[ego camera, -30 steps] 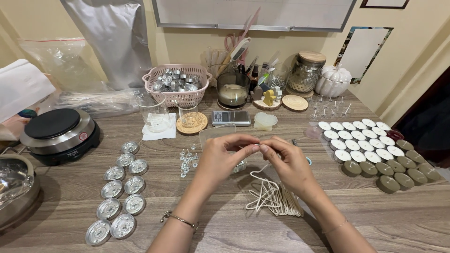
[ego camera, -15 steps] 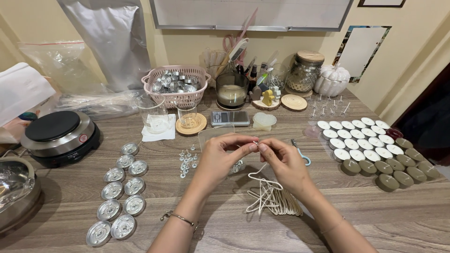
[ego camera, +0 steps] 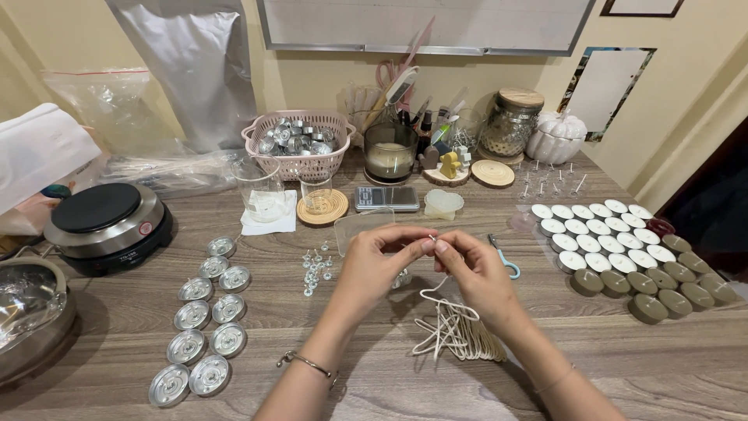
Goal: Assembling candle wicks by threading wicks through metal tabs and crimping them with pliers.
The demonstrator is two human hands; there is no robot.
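The left hand (ego camera: 374, 265) and right hand (ego camera: 475, 273) both pinch the tip of a soft, floppy white wick cord (ego camera: 456, 331) (its loose coil lies at 6 o'clock from the fingers), probably best held near the end.

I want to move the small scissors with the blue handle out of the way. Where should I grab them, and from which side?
Take the scissors by the blue handle loop, coming from the front right: that end lies nearest the table edge, blades pointing away, clear of the right hand.
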